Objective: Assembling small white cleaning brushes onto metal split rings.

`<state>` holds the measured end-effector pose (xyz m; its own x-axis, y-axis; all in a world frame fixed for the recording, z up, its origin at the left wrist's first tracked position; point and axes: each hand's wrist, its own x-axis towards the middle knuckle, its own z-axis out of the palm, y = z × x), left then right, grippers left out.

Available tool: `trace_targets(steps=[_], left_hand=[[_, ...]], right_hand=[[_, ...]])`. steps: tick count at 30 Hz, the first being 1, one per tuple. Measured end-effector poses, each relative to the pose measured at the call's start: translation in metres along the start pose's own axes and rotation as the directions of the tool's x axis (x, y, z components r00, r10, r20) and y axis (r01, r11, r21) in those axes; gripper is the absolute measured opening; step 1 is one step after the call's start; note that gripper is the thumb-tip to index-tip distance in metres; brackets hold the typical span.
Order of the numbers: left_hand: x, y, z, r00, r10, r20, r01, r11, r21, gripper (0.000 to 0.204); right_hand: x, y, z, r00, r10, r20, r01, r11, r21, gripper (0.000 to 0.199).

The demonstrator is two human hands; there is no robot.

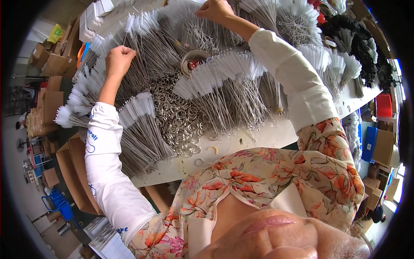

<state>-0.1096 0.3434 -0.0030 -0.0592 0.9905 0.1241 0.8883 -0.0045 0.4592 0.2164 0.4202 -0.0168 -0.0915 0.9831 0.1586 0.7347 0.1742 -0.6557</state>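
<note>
Bundles of thin wire brushes with white bristle heads and looped ends cover the table. At the left, my left hand (119, 61) is closed in a pinch beside a standing bundle (151, 41); a thin brush stem appears to rise from its fingertips. My right hand (216, 11) reaches to the far side, over white bristle heads (179, 15). Its fingers are bent together, and what they pinch, if anything, cannot be made out. Between the bundles lies a heap of metal split rings (179, 116). A nearer bundle (233, 86) lies right of the rings.
A round bowl (192, 60) with something red inside sits among the brushes. Black-bristled brushes (345, 36) are piled at the far right. Loose rings and a small yellow curved piece (213, 150) lie near the table's front edge. Cardboard boxes (75, 172) stand left of the table.
</note>
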Motion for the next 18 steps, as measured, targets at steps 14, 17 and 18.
trace_targets(steps=[14,17,18], left_hand=[[-0.021,0.010,-0.067,0.925,-0.184,-0.333,-0.141,0.646,-0.750,0.021],[-0.037,0.023,-0.087,0.961,-0.159,-0.227,-0.114,0.520,-0.846,0.031],[-0.046,0.035,-0.085,0.963,-0.153,-0.221,-0.115,0.512,-0.851,0.031]], right_hand=[[0.042,-0.009,-0.085,0.611,-0.394,-0.687,0.425,0.895,-0.136,0.026],[0.071,0.097,-0.090,0.763,-0.622,0.173,0.333,0.150,-0.931,0.021],[0.076,0.129,-0.071,0.873,-0.480,0.091,0.351,0.487,-0.800,0.021]])
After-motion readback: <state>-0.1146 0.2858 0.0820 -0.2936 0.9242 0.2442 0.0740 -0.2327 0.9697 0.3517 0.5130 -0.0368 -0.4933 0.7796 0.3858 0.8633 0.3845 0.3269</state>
